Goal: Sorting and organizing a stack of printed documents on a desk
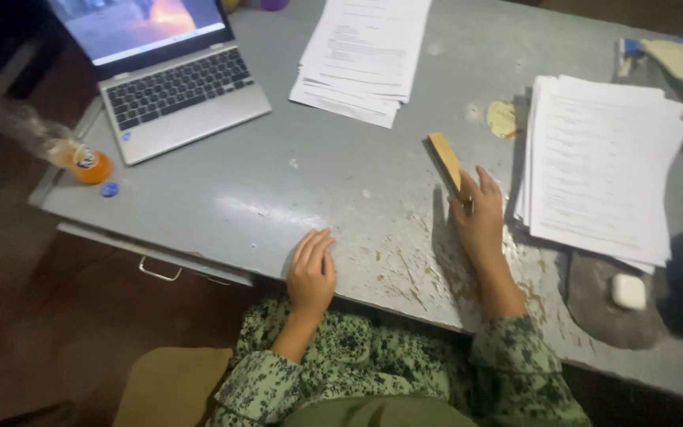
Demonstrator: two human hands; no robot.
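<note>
A flat tan wooden block [446,160] stands on its edge on the worn grey metal desk [278,190], tilted, with the right hand [480,221] closed around its near end, fingers wrapped over the top. Left of the block, well apart, the left hand [311,273] rests palm-down and open at the desk's near edge, fingers together. Just right of the block lies a stack of printed paper [602,166]; beyond the block lies a second paper stack [365,51]. Far left of the block sits an open silver laptop [175,87], and past it a plastic bottle of orange drink [73,154] with a blue cap [110,189] beside it.
</note>
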